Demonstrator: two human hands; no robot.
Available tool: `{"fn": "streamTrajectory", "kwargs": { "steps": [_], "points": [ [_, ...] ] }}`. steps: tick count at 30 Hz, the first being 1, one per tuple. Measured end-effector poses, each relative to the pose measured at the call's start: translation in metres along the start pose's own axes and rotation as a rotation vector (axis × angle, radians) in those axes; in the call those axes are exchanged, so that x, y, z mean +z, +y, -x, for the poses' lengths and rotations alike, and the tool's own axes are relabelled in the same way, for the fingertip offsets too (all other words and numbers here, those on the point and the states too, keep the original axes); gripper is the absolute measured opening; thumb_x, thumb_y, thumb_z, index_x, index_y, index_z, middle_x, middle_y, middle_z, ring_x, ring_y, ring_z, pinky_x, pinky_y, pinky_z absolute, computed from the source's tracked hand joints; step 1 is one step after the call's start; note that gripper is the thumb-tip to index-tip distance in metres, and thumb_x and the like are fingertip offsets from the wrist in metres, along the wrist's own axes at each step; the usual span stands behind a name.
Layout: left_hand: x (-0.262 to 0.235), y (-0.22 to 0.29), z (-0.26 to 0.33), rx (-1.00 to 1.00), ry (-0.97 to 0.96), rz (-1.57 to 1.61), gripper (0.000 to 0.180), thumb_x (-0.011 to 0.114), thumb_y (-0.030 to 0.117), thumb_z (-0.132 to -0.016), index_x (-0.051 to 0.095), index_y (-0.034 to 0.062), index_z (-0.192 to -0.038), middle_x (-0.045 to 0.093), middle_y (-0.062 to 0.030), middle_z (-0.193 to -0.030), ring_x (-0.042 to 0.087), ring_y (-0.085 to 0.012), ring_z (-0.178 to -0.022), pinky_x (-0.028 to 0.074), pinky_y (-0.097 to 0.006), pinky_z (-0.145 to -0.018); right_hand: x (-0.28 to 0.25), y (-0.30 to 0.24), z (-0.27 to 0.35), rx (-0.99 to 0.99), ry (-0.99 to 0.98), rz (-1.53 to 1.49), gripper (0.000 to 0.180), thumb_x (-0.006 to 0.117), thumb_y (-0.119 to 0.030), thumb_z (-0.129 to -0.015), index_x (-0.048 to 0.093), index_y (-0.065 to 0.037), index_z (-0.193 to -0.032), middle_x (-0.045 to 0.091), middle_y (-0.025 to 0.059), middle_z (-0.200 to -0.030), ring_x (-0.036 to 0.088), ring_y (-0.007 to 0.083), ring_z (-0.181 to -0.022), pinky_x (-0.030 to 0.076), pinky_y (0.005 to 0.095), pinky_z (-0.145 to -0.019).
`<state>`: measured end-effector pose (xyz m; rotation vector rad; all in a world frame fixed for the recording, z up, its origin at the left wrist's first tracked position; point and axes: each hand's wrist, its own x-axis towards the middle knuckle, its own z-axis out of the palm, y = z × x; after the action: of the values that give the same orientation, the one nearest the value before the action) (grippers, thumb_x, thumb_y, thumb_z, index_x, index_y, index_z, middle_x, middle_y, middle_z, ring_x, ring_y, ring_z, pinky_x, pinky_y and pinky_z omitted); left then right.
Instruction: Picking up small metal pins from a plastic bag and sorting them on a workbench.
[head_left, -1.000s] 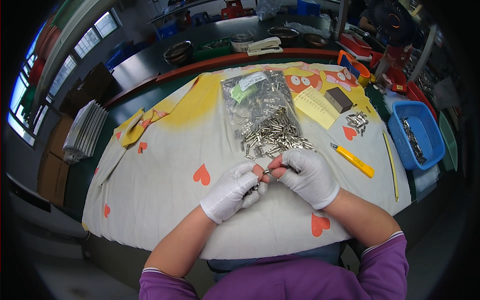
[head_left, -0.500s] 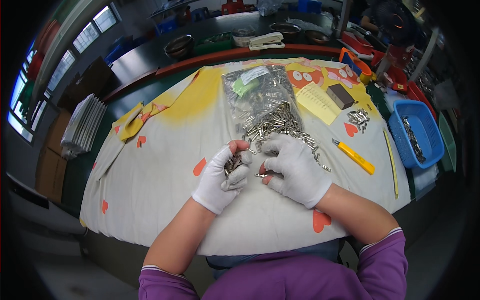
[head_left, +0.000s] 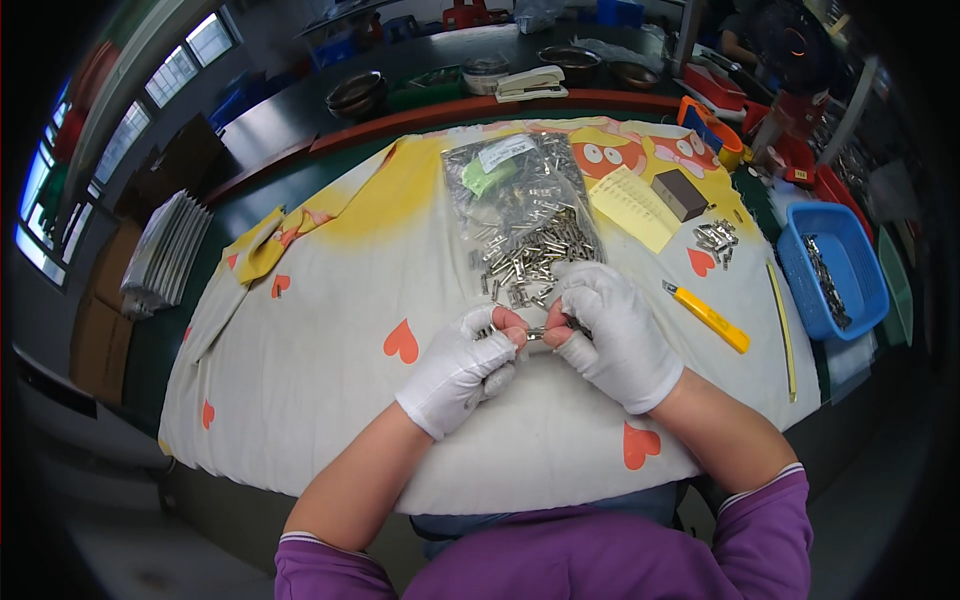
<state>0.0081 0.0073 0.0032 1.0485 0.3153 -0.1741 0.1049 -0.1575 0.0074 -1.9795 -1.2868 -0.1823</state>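
Two gloved hands (head_left: 540,350), one metal clip (head_left: 537,333)

A: Where's the head view looking from?
B: It's sitting above, looking steeply down at the white heart-printed cloth-covered table (head_left: 330,400), close over the hands; fisheye is bending the edges. It's the only view, nothing shared.

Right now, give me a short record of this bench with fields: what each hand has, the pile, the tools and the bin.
left hand: white glove, pinching one end of a small metal part
right hand: white glove, pinching the other end
pile of metal parts: just beyond the hands, spilling from a clear bag
knife: yellow, right of the hands
bin: blue, far right, metal pieces inside
cloth: white with red hearts
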Motion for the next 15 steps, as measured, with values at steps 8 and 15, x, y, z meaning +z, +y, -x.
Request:
{"fn": "streamTrajectory", "kwargs": {
  "steps": [8, 15],
  "points": [
    [-0.0009, -0.0024, -0.0009, -0.017, 0.016, -0.048, 0.014, 0.06, 0.014, -0.082, 0.051, 0.0061, -0.089, 0.054, -0.0038, -0.072, 0.037, -0.0045, -0.045, 0.026, -0.019, -0.04, 0.0018, -0.0009, -0.0004, -0.058, 0.041, -0.083, 0.017, 0.068, -0.007, -0.064, 0.053, -0.005, -0.072, 0.054, 0.0113, -0.078, 0.053, 0.0311, -0.077, 0.042, 0.04, -0.069],
    [-0.0021, -0.0047, 0.0, -0.041, -0.028, 0.001, 0.014, 0.053, 0.021, -0.088, 0.05, 0.0073, -0.087, 0.052, -0.0034, -0.069, 0.035, -0.0043, -0.041, 0.026, -0.018, -0.038, 0.0046, -0.0013, 0.0001, -0.095, 0.1, -0.069, 0.02, 0.069, -0.008, -0.063, 0.054, -0.005, -0.075, 0.055, 0.0101, -0.077, 0.053, 0.0303, -0.076, 0.043, 0.04, -0.069]
  ]
}}
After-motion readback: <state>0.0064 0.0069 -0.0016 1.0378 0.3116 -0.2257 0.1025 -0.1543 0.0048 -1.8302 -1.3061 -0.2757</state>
